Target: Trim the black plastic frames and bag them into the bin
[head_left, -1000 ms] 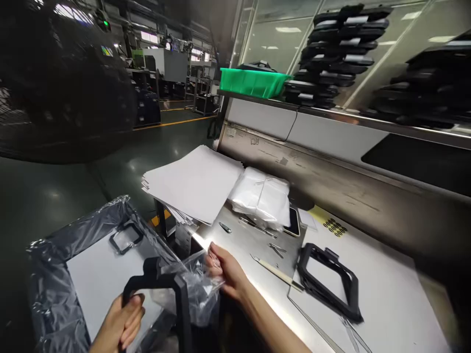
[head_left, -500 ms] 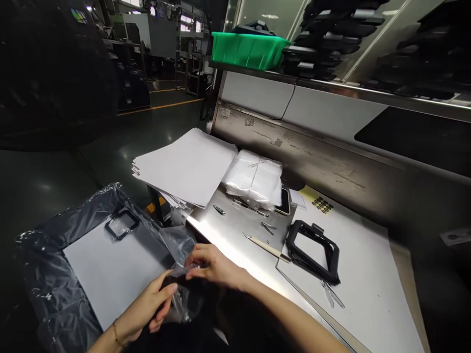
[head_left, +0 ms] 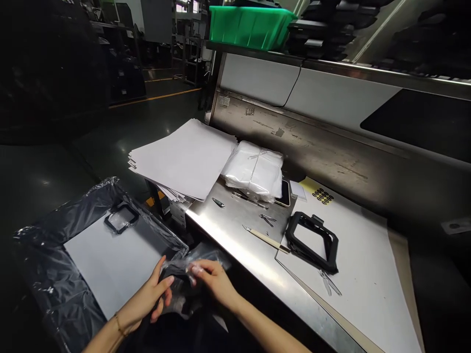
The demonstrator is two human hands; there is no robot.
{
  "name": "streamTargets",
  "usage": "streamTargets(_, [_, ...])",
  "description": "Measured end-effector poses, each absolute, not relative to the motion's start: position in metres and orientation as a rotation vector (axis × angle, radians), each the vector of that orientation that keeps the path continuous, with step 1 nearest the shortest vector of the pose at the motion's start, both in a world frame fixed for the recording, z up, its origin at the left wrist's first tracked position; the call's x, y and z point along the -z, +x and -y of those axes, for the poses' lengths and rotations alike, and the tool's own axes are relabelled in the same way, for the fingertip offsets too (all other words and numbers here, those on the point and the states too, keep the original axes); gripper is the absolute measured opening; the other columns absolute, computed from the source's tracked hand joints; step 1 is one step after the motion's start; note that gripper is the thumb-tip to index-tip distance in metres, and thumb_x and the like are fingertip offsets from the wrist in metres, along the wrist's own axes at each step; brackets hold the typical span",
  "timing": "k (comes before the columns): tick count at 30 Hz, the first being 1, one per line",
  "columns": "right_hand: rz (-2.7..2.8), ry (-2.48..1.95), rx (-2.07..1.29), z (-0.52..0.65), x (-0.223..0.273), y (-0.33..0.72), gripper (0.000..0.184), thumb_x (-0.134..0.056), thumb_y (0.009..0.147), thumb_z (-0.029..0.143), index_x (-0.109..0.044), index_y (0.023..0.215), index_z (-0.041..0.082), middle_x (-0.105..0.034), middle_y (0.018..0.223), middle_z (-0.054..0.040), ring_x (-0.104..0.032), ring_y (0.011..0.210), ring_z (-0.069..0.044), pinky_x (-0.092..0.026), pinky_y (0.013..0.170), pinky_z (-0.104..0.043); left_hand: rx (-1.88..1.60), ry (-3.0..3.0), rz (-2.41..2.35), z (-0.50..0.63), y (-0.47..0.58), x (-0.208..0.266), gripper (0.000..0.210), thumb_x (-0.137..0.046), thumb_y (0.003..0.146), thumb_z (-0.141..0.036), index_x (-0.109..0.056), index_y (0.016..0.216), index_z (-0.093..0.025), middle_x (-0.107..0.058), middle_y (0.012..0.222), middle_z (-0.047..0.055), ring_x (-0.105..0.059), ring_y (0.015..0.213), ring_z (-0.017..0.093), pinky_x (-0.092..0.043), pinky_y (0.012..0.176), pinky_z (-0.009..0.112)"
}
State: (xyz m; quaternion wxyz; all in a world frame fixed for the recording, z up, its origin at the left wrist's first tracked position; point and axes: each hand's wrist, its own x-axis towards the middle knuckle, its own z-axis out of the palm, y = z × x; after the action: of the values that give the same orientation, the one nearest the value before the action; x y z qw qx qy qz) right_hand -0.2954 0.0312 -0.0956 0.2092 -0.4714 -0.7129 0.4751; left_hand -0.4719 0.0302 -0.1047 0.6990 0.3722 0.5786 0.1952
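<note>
My left hand (head_left: pixel 149 299) is curled around a clear plastic bag (head_left: pixel 208 252), low in front of me by the bench edge. My right hand (head_left: pixel 215 282) pinches the bag's upper part between thumb and fingers. Something dark shows through the plastic between my hands; its shape is hard to make out against the dark background. To the left, a bagged black frame (head_left: pixel 121 218) lies on a white sheet (head_left: pixel 110 264) inside a plastic-lined box (head_left: pixel 47 289). A larger black frame (head_left: pixel 312 241) sits on the bench at right.
White sheets (head_left: pixel 184 159) are stacked beside a tied bundle of plastic bags (head_left: pixel 253 171). On the metal bench (head_left: pixel 228 235) lie a craft knife (head_left: pixel 267 239), nippers (head_left: pixel 267 219) and a phone (head_left: pixel 284 193); tweezers (head_left: pixel 329 283) rest nearer. A green bin (head_left: pixel 250 29) stands on the shelf.
My right hand has turned and shifted slightly right and down, and the plastic now spreads out above it. My left hand keeps its hold. The view has tilted a little downward.
</note>
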Motion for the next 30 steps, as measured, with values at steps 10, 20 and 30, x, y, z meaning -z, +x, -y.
streamTargets(10, [2.097, -1.348, -1.194, 0.01, 0.14, -0.26, 0.038, -0.031, 0.085, 0.038, -0.056, 0.071, 0.013, -0.053, 0.069, -0.0069, -0.049, 0.064, -0.016, -0.039, 0.061, -0.029, -0.525, 0.984, -1.574, -0.014, -0.493, 0.142, 0.053, -0.038, 0.077, -0.044, -0.042, 0.119, -0.012, -0.041, 0.025, -0.008, -0.037, 0.024, 0.01, -0.032, 0.028, 0.018])
streamTargets(20, [2.023, -1.381, -1.305, 0.034, 0.135, -0.312, 0.027, -0.038, 0.085, 0.025, -0.058, 0.073, 0.014, -0.06, 0.065, -0.0016, -0.054, 0.06, -0.01, -0.041, 0.058, -0.017, -0.306, 0.726, -1.524, 0.008, -0.529, 0.17, 0.055, -0.043, 0.07, -0.055, -0.052, 0.102, -0.011, -0.063, 0.051, 0.004, -0.058, 0.043, 0.017, -0.034, 0.032, 0.02])
streamTargets(30, [2.125, -1.334, -1.007, -0.07, 0.056, -0.302, 0.016, -0.043, 0.078, 0.015, -0.059, 0.075, 0.015, -0.048, 0.071, -0.0022, -0.042, 0.057, -0.01, -0.036, 0.054, -0.021, -0.263, 0.784, -1.28, -0.023, -0.545, 0.079, 0.029, -0.051, 0.072, -0.039, -0.061, 0.068, -0.012, -0.067, 0.052, 0.008, -0.057, 0.043, 0.014, -0.031, 0.04, 0.02])
